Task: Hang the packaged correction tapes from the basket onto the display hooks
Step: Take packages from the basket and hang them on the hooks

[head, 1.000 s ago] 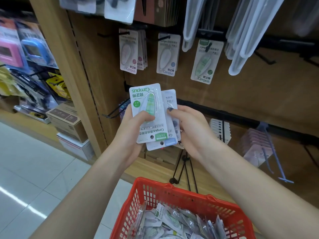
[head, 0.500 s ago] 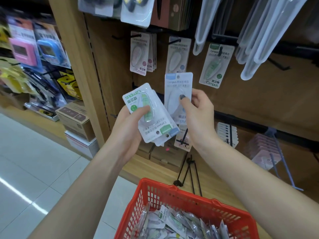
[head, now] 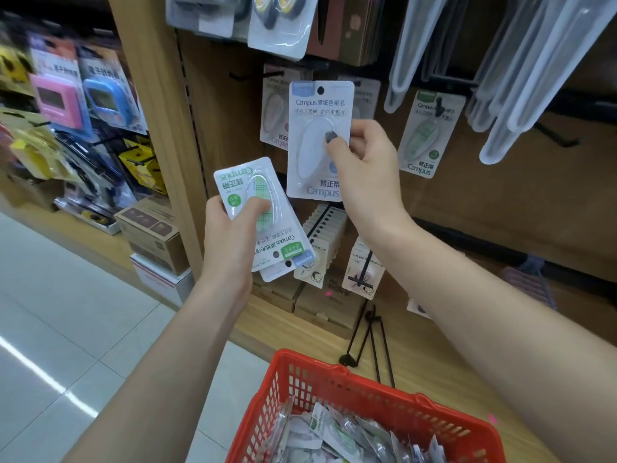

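Note:
My right hand [head: 364, 165] pinches a blue-topped correction tape pack [head: 315, 108], held upright in front of the display hooks [head: 257, 75] on the wooden back panel. Lower and to the left, my left hand [head: 227, 235] grips a small stack of packs [head: 263, 218], upside down, a green-labelled one on top. Matching packs hang on the hooks behind: a white one [head: 273, 111] to the left and a green one [head: 429, 135] to the right. The red basket [head: 337, 379] sits at the bottom, holding several more packs.
Clear plastic items [head: 521, 61] hang at the upper right. Cardboard boxes [head: 153, 232] stand on the floor by the wooden upright [head: 163, 135]. Loose black hooks [head: 370, 339] lie on the wooden bottom shelf. Pink and blue packaged goods [head: 76, 95] hang on the left display.
My right hand pulled one blue-topped pack off the stack and raised it toward the hooks. My left hand kept the remaining stack, tilting it slightly.

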